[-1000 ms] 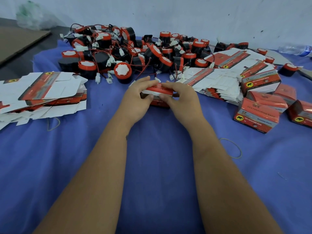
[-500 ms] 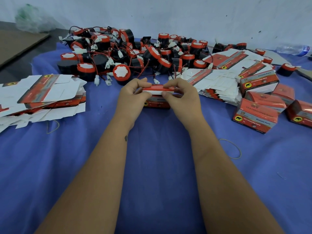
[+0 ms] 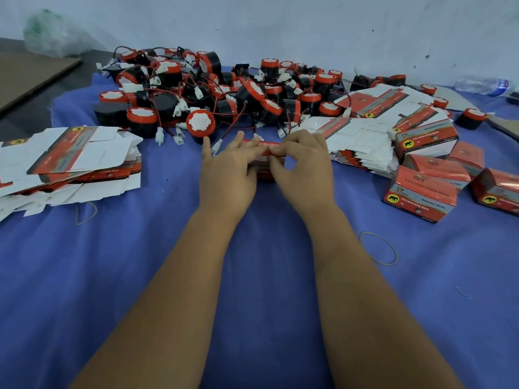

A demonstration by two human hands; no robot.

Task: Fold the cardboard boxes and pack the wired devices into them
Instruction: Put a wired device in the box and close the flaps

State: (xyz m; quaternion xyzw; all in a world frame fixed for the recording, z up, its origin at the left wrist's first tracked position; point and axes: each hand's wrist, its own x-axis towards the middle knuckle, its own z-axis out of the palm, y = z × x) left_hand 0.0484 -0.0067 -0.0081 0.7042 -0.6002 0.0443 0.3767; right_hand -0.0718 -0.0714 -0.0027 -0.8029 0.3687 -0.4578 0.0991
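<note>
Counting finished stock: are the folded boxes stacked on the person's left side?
No, the folded boxes sit on the right side of the blue cloth; only flat unfolded cartons lie left.

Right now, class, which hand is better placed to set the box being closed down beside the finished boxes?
The right hand: it already pinches the box, and the finished boxes lie on its side. The left hand would have to cross over.
</note>
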